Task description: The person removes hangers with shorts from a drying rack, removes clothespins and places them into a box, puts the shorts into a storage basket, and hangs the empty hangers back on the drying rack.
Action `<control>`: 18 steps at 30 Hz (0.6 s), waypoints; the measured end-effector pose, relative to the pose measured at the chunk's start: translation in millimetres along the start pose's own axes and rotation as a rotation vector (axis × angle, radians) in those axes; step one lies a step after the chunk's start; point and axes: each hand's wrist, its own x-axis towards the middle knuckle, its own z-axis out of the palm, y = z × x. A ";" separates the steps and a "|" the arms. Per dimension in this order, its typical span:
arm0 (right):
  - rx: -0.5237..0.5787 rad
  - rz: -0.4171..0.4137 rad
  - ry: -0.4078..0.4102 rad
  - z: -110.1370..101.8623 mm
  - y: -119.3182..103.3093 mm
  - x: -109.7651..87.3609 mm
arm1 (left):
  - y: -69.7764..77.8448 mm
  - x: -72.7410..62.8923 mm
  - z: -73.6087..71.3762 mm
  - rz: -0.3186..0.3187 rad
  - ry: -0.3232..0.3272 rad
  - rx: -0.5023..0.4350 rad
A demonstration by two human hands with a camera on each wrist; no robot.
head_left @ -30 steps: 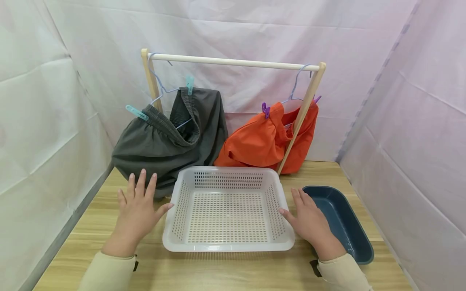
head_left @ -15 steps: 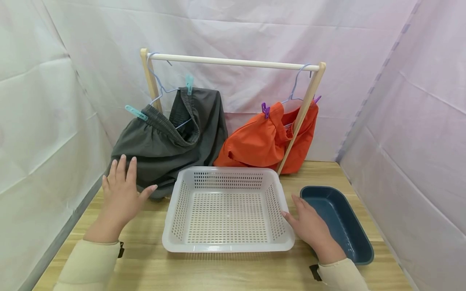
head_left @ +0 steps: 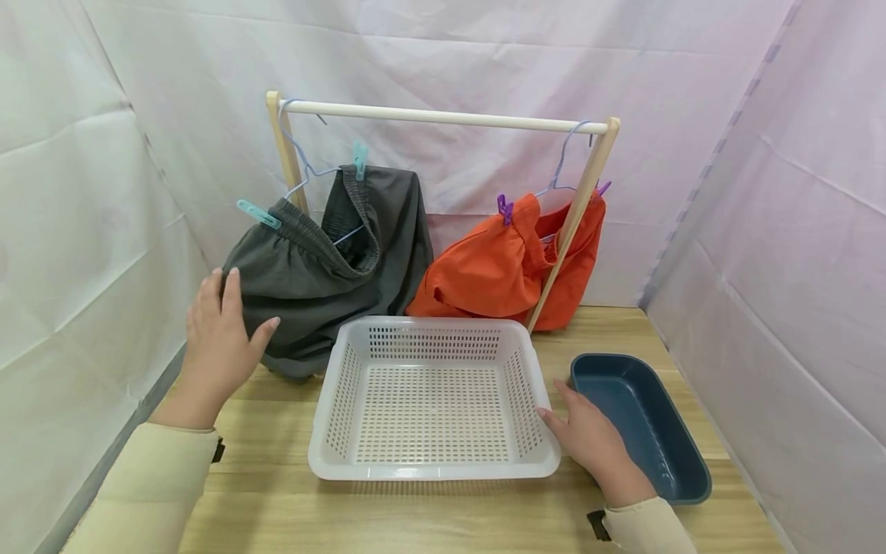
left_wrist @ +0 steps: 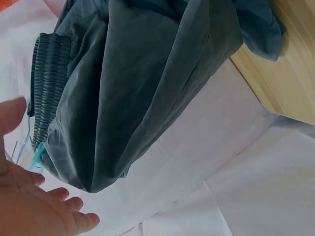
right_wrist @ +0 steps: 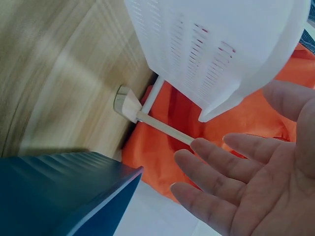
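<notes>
Dark grey elastic-waist shorts (head_left: 311, 308) hang from a blue wire hanger (head_left: 302, 165), held by two turquoise clothespins (head_left: 259, 214). My left hand (head_left: 218, 342) is raised at their left side, fingers extended and thumb spread, holding nothing. In the left wrist view the grey cloth (left_wrist: 142, 88) lies beyond the open palm. My right hand (head_left: 595, 435) hovers between the white slotted basket (head_left: 434, 472) and the dark blue tray (head_left: 681, 431), its thumb at the basket's right rim. The right wrist view shows its fingers (right_wrist: 211, 167) loosely spread with nothing in them.
A wooden rack (head_left: 443, 117) spans the back of the table (head_left: 388, 523). An orange garment (head_left: 491, 265) with purple clothespins (head_left: 505, 209) hangs at its right end. White cloth walls (head_left: 782, 254) enclose the table at the back and sides.
My left hand has moved left and up, away from the basket, to the left side of the grey shorts. My right hand has shifted slightly down beside the basket.
</notes>
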 end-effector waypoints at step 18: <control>0.014 -0.004 -0.032 9.0 5.4 3.0 | -4.4 37.4 -20.4 -0.114 -0.071 -0.063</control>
